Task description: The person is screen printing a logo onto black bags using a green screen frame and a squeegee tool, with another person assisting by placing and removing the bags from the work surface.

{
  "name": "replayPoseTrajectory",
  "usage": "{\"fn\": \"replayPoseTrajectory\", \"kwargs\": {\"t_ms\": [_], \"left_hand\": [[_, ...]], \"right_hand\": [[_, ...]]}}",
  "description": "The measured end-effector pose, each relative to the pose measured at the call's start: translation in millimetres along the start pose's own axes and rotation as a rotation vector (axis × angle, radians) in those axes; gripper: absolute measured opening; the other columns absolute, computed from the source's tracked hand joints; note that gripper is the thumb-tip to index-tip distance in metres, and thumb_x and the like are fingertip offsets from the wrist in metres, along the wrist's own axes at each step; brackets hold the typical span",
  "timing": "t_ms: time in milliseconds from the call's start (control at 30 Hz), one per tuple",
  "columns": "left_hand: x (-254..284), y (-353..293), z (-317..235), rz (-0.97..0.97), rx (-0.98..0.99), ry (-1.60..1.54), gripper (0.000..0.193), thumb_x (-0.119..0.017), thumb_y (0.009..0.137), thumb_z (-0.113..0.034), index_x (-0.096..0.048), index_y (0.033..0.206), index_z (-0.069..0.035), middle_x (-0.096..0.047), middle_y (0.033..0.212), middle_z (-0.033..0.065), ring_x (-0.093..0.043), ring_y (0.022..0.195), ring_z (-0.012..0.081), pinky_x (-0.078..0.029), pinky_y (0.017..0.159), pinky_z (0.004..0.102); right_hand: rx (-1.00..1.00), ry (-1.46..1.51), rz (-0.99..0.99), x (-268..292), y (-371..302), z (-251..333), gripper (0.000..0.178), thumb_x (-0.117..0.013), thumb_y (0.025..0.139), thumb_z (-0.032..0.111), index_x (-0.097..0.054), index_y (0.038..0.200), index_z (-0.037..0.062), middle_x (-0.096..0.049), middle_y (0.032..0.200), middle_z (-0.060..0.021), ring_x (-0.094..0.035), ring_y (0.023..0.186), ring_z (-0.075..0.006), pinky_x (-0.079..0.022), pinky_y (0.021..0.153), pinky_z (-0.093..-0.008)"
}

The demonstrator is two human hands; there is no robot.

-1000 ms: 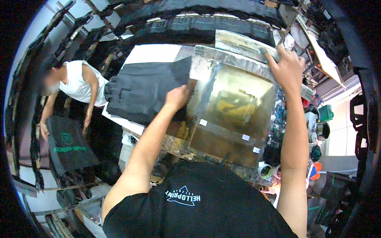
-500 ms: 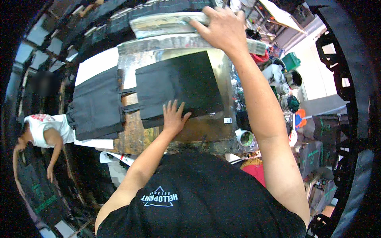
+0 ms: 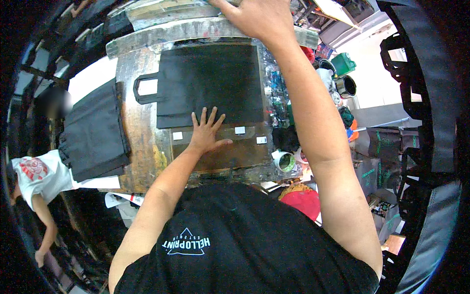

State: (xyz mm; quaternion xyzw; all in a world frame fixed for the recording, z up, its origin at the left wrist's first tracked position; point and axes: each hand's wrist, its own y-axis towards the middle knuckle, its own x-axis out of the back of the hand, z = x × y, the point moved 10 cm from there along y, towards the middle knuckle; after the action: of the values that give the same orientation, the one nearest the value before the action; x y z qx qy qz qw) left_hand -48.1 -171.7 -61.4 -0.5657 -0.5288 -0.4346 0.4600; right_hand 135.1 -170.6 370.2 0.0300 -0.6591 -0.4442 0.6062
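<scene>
A black fabric bag (image 3: pixel 210 78) lies flat on the worn, paint-stained worktable (image 3: pixel 137 117), its loop handle (image 3: pixel 145 88) pointing left. My left hand (image 3: pixel 208 131) rests flat with fingers spread, the fingertips on the bag's near edge. Below that edge, small white tabs (image 3: pixel 240 130) sit on a brown board (image 3: pixel 220 152). Over the bag's far side, a raised, paint-smeared wooden frame (image 3: pixel 196 30) runs across. My right hand (image 3: pixel 267 22) grips the frame at its upper right; the thumb shows, while the other fingers are cut off by the picture's top edge.
A pile of black bags (image 3: pixel 95 132) lies left on white sheets. Right of the table stand a green container (image 3: pixel 343 63), an open can (image 3: pixel 346 86) and a tub with green paint (image 3: pixel 285 161). Another person in a white shirt (image 3: pixel 41 171) bends at the far left.
The bag has been straightened and drawn apart from the pile, and its handle now forms an open loop. White tabs have come into view below it. The camera view has shifted.
</scene>
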Motion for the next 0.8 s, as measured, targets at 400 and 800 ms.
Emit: {"fn": "replayPoseTrajectory", "kwargs": {"t_ms": [400,800], "left_hand": [[-4,-10,-25,-0.153,0.015,-0.1,0.11,-0.049,0.076,-0.092,-0.04,0.159,-0.02,-0.022,0.169,0.0174,-0.011,0.155,0.0478,0.0,0.115,0.0774],[103,-13,35,-0.217,0.362,-0.604,0.094,-0.068,0.083,-0.072,-0.053,0.147,-0.005,-0.06,0.143,0.0204,-0.054,0.137,0.0313,-0.038,0.115,0.0489]], "right_hand": [[0.009,-0.009,-0.022,1,-11,6,0.062,-0.058,0.092,0.063,-0.067,0.083,0.003,-0.068,0.088,-0.0221,-0.066,0.093,-0.0377,-0.041,0.097,-0.0531],[0.034,-0.113,-0.051,3,-22,17,0.06,-0.056,0.093,0.064,-0.067,0.088,0.0053,-0.068,0.09,-0.0194,-0.065,0.093,-0.0356,-0.039,0.09,-0.0542]]}}
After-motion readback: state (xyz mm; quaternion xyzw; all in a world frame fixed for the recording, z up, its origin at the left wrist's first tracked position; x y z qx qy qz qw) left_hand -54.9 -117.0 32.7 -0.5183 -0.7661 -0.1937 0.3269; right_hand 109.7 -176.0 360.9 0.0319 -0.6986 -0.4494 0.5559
